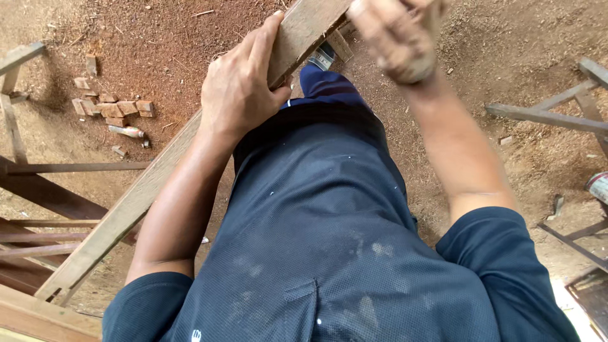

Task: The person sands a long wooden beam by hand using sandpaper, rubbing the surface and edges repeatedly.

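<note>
- Nearest the camera: a dark blue mesh shirt (329, 253) flecked with pale dust, filling the lower middle of the view.
- Ground: bare reddish-brown dirt floor (164, 44) covered in sawdust and small chips; a worksite, whether roofed or open cannot be told.
- Left hand (244, 85): closed over the edge of a long wooden plank (126, 209), thumb along the upper face, fingers wrapped round the far side; forearm runs straight down from the shoulder, alongside the board.
- Plank position: it runs diagonally from the lower left corner up to the top centre, just beside the person's left side and crossing above the leg.
- Right hand (396, 38): blurred with motion at the plank's upper end, loosely fisted. Whether it grips anything cannot be told.
- Surroundings, left: a cluster of small wooden offcuts (114, 107) lies on the dirt, with a small pale bottle-like object (126, 132) near it; dark timber frames (44, 202) stand lower left, under the plank.
- Surroundings, right: grey timber rails (551, 117) cross the right edge, well apart from both hands; a cylindrical can (598, 187) shows at the frame edge.
- A shoe (322, 58) shows just below the plank near the top.
</note>
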